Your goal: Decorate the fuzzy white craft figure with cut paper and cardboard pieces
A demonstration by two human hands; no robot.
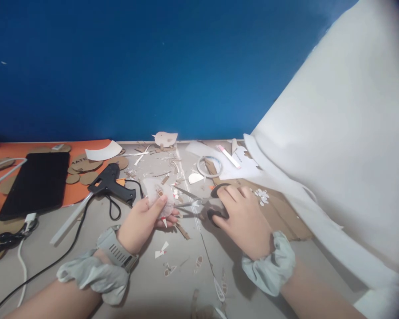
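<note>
My left hand [142, 223] pinches a small pale paper cut-out [158, 191] above the grey table; a watch and a grey scrunchie sit on that wrist. My right hand [242, 219] grips the black handles of a pair of scissors [199, 203]. The blades are parted and point left at the edge of the cut-out. Another grey scrunchie circles my right wrist. Small paper offcuts [162, 251] lie on the table below my hands.
A black glue gun [111, 182] with its cord lies left of my hands, beside a dark tablet [35, 182] on an orange mat. Cardboard discs, a tape ring [209, 167] and scraps lie further back. A large white sheet [339, 146] rises at the right. A blue wall stands behind.
</note>
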